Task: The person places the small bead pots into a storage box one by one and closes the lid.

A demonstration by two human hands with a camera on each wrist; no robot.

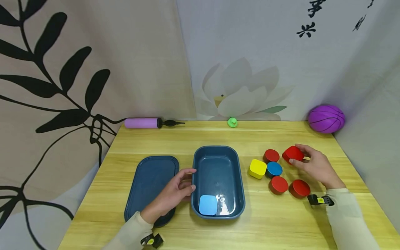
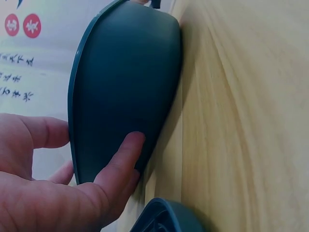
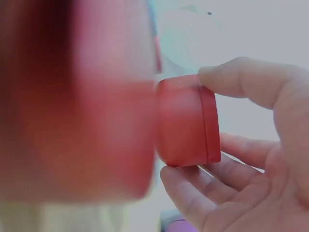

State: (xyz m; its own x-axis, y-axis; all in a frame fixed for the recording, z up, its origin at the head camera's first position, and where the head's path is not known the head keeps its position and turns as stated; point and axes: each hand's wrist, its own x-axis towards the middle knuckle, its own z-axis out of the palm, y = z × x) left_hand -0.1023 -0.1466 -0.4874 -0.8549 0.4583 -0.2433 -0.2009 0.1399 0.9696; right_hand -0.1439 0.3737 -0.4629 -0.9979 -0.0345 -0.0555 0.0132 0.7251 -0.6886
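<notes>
Red, likely light and stiff, the rounded-square block [image 1: 292, 154] suits its side pinch between right fingers [image 1: 307, 149], left fingers [image 1: 182, 174] loosely spread, touching the blue tub [image 1: 220, 177].

I am watching the left hand [image 1: 173, 190] hiding part of the dark blue, rounded-rectangular plastic lid [image 1: 147, 184]; in the right wrist view, a blurred red shape [image 3: 113, 135], perhaps a round block, is being cut off by the left edge.

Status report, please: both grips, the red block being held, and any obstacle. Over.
Left grip touching side of blue container. Right grip pinching rounded-square red block. Yellow block stands between red block and container, may obstruct low path.
</notes>
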